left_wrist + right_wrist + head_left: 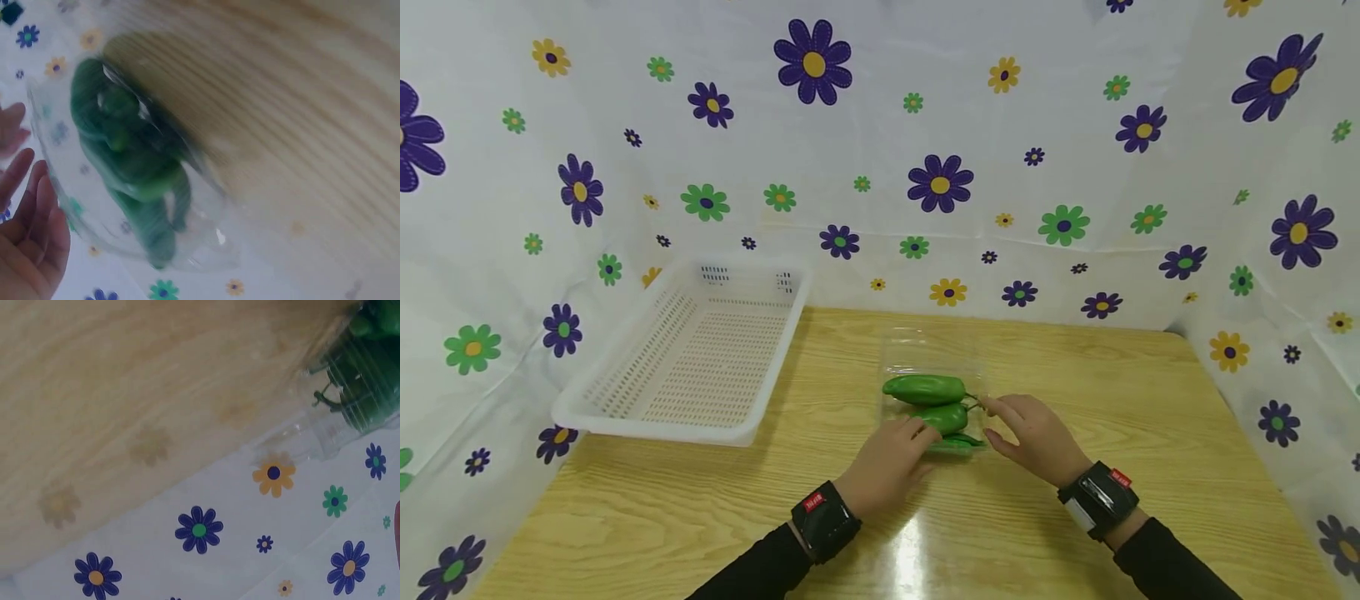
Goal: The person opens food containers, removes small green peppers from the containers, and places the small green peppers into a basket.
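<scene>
A clear plastic container (pixel 928 337) on the table has its lid raised toward the back. In it lie a long green pepper (pixel 925 389), another green pepper (pixel 946 418) below it and slim green peppers (pixel 957 442) at the front. My left hand (pixel 883 467) is at the container's front left, its bent fingers over the peppers and partly covering them. At the right side, my right hand (pixel 1033 433) has thumb and fingers spread, fingertips close to the pepper stems. The left wrist view shows loose fingers (pixel 53 244) beside the container; the right wrist view catches stems (pixel 325 400) through clear plastic.
A white perforated plastic basket (pixel 718 358) stands at the back left of the wooden table (pixel 1075 367). Behind and along both sides hangs a white cloth (pixel 865 125) with purple, green and yellow flowers.
</scene>
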### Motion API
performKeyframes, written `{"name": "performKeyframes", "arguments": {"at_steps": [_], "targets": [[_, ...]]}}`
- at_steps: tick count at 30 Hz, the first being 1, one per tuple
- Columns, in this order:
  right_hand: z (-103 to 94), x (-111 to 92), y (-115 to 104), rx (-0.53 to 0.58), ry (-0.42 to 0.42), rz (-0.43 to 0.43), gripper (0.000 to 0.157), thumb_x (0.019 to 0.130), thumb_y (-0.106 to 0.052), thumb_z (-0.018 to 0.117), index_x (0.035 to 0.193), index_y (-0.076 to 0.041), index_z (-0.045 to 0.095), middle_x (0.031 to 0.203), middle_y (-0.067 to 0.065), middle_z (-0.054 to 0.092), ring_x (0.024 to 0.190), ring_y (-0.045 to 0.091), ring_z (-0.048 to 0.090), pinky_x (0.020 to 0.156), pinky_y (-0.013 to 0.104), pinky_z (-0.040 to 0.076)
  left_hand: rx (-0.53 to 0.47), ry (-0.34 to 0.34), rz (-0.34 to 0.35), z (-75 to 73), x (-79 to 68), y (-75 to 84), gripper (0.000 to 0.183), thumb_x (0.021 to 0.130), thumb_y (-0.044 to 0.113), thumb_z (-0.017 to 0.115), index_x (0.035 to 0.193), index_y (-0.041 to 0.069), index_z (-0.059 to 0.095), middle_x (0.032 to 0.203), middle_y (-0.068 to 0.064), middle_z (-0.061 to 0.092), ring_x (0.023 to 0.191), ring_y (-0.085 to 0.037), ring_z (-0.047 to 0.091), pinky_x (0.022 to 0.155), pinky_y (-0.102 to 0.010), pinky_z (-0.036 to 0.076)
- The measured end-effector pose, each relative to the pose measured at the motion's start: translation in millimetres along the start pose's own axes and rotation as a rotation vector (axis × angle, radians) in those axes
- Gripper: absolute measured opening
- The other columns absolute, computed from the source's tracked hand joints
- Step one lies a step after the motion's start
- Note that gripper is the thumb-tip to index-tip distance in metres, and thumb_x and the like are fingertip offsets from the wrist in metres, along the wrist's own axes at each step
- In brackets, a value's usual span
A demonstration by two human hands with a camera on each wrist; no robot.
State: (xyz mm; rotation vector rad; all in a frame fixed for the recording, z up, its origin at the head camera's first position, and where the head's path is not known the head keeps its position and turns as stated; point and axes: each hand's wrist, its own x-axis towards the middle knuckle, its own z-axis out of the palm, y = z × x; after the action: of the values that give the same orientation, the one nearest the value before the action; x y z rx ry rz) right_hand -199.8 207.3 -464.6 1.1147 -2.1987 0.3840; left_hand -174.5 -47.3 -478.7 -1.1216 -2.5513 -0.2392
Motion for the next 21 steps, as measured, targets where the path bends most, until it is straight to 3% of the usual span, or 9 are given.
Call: {"name": "performKeyframes", "arguments": {"at_steps": [3,10,14,21], "targets": [[9.0,-7,-6,0.056,-0.060,0.007,0.056,0.064,-0.014,0.084,0.114,-0.004,0.061,0.096,0.005,0.068,0.088,0.019,0.065,0.076,0.033,0.055,-0.105,-0.001,-0.015,-3.9,-6.8,-15.0,0.034,0.080,0.030,0.074,0.108,0.016,0.059,0.099,0.002,0.058,0.089,-0.011,0.056,0.078,-0.025,0.048],[20.6,-16,-12,0.108,-0.107,-0.026,0.043,0.062,-0.012,0.085,0.100,-0.009,0.066,0.089,-0.001,0.068,0.083,0.014,0.064,0.080,0.034,0.053,-0.231,-0.039,-0.043,-9.4,-19.2,-41.7,0.019,0.079,0.023,0.075,0.093,0.018,0.064,0.090,0.006,0.064,0.084,-0.009,0.061,0.080,-0.027,0.050],[18.6,-17,-17,0.117,-0.123,-0.034,0.033,0.061,-0.009,0.085,0.088,-0.011,0.067,0.082,-0.003,0.067,0.077,0.010,0.062,0.079,0.035,0.051,-0.256,-0.076,-0.053,-11.4,-22.1,-43.9,0.014,0.080,0.023,0.074,0.090,0.021,0.065,0.088,0.008,0.063,0.081,-0.007,0.059,0.078,-0.026,0.050],[8.0,-24,-37,0.125,-0.154,-0.045,0.031,0.061,-0.010,0.086,0.086,-0.015,0.067,0.081,-0.007,0.066,0.076,0.006,0.061,0.076,0.034,0.051,-0.302,-0.151,-0.006,-20.1,-34.3,-35.9,0.015,0.080,0.026,0.074,0.091,0.020,0.067,0.087,0.009,0.063,0.079,-0.004,0.059,0.073,-0.019,0.049]]}}
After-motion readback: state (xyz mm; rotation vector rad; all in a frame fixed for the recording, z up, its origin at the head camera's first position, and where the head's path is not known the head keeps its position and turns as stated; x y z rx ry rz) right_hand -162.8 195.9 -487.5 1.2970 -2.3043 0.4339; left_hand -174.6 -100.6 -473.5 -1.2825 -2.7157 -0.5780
